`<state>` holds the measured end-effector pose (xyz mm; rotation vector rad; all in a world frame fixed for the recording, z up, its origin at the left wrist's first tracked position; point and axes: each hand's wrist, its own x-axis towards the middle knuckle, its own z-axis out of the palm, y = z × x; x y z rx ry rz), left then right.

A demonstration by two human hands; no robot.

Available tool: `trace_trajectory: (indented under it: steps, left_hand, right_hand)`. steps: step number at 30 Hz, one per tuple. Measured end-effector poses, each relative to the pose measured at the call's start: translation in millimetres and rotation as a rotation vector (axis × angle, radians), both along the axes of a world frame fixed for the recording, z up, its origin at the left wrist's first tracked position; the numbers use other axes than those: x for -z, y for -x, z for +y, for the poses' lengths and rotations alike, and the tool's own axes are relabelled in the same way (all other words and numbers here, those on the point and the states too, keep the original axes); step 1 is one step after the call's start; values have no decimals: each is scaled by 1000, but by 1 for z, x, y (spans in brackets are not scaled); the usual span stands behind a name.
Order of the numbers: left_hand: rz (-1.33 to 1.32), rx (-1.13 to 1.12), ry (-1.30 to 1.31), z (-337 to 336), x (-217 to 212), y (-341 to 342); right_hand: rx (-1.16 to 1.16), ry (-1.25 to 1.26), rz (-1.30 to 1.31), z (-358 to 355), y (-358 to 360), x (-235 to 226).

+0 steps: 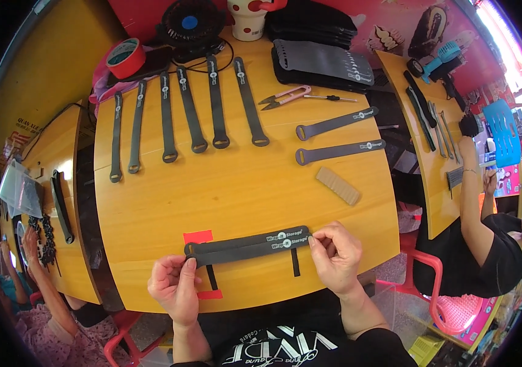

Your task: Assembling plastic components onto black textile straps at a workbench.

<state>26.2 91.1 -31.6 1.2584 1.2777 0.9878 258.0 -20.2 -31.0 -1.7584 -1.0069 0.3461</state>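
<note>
Two dark grey hook-and-loop storage straps (242, 248) lie nearly one over the other along the table's near side. Their left ends, with a slotted loop, are pinched between the thumb and fingers of my left hand (177, 287). My right hand (335, 255) pinches the printed right end. Beneath the straps, red tape pieces (210, 295) and narrow black strips (296, 263) mark the tabletop. Similar straps (217, 113) are laid out in a row farther back, and two more straps (338, 151) lie at the right. A brown ridged block (338, 186) rests beyond my right hand.
Pink-handled thread snips (286, 96) and a thin pointed tool (334, 98) lie before stacked strap sheets (323, 64). At the back are a red tape roll (125, 59), a black fan (189, 30) and a spotted cup (248, 23). Other people sit at side tables left and right.
</note>
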Motion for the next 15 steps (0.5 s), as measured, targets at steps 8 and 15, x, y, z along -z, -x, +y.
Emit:
trace_trajectory:
  steps: [8,15]
  left_hand:
    - [-20,-22,24,1,-1,1]
    - [-26,-37,18,1,0,-1]
  right_hand:
    - [3,19,47,0,-1,1]
    - [-5,44,35,0,-1,0]
